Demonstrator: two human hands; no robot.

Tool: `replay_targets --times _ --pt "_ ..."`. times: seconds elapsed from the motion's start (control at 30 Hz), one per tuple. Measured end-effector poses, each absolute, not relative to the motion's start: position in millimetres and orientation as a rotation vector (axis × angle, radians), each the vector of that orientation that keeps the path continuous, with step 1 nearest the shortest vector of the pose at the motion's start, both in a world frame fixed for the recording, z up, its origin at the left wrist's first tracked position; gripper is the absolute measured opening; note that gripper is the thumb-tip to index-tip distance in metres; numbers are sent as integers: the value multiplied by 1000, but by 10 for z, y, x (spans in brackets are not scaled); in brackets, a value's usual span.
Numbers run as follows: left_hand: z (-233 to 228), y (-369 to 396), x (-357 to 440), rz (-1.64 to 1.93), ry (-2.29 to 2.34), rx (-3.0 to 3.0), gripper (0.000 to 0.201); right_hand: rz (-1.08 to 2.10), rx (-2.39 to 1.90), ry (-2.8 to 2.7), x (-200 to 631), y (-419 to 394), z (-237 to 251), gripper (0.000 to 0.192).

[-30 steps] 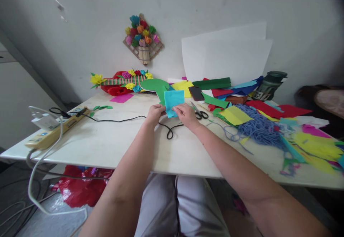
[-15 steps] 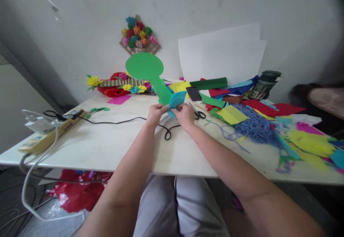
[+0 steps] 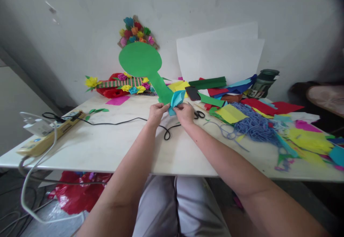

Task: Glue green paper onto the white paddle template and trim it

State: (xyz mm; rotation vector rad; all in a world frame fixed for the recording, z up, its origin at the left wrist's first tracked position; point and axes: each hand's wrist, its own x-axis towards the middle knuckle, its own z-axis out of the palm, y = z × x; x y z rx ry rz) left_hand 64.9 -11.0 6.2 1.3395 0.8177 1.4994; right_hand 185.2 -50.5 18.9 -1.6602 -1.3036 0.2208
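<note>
My left hand [image 3: 158, 113] and my right hand [image 3: 184, 112] meet over the middle of the table, fingers pinched. Between them is a folded light-blue piece of paper [image 3: 177, 98], its upper part fanned into a pointed, petal-like shape. Both hands grip its lower part, where the fingers hide the folds. A green cutout [image 3: 140, 58], a round disc on a broad stem, tilts up and left from the left fingertips; its stem's lower end is at the blue paper, and I cannot tell whether they are joined. Beside my right hand lie black-handled scissors [image 3: 199, 115].
A black cable [image 3: 118, 123] runs across the table from a power strip [image 3: 51, 133] at left. Blue yarn [image 3: 252, 124], coloured paper [image 3: 232, 113], a phone [image 3: 192, 93] and a dark bottle [image 3: 264, 83] lie or stand right. A flower-decorated piece [image 3: 120, 83] rests at the back.
The green cutout has risen and shifted slightly left. The blue paper's top has opened into separate folds and narrowed. Both hands stay in nearly the same place.
</note>
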Motion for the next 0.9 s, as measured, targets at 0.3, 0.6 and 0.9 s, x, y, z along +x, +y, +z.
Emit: replay_targets --times 0.3,0.6,0.9 --pt "71 -121 679 1519 785 1360 33 119 -1677 -1310 1819 -501 199 15" --pt "69 -137 704 1565 834 1395 35 -44 -1699 -1376 1812 -484 189 18" --pt "87 -146 712 1579 861 1387 36 -188 -1740 -1466 1822 -464 188 19"
